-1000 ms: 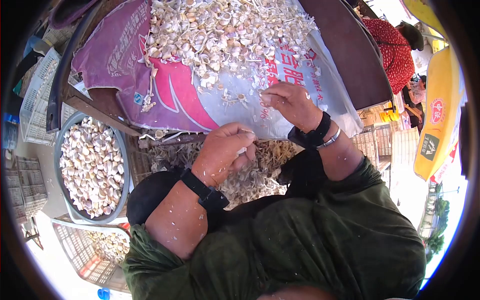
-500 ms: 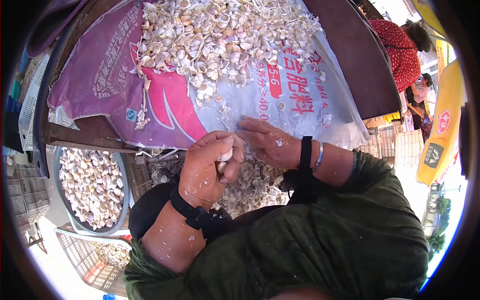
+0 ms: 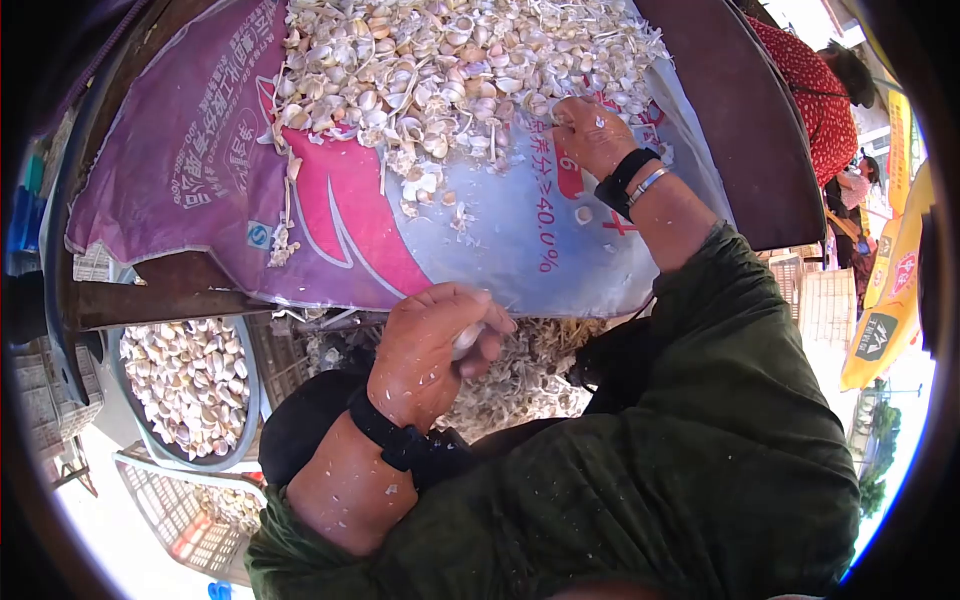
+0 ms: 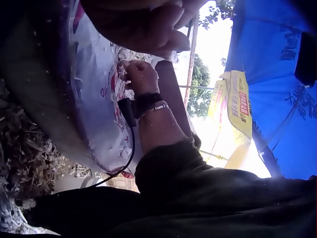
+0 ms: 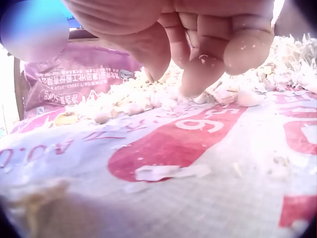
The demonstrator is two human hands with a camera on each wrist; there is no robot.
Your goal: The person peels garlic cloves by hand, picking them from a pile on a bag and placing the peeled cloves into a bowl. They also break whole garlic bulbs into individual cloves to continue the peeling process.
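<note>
A heap of loose garlic cloves (image 3: 440, 70) with dry stalks and skins covers the far part of a printed plastic sack (image 3: 490, 240). At the heap's near right edge is my right hand (image 3: 600, 140), fingers bent down; the right wrist view shows its fingertips (image 5: 203, 74) at the cloves, with no clove clearly between them. My left hand (image 3: 430, 345) is curled round pale garlic cloves (image 3: 466, 340) in front of the sack's near edge. In the left wrist view the left hand (image 4: 148, 25) is dark and close to the camera.
A round tub (image 3: 253, 380) of garlic cloves stands at the left, above a plastic crate (image 3: 150, 490) holding more. Dry husks (image 3: 520, 390) lie below the sack's near edge. A person in red (image 3: 810, 100) is at the far right, near a yellow banner (image 3: 890, 300).
My right hand has moved from beside the left hand, at the sack's near edge, out to the heap. The left hand stays nearly in place, still holding cloves.
</note>
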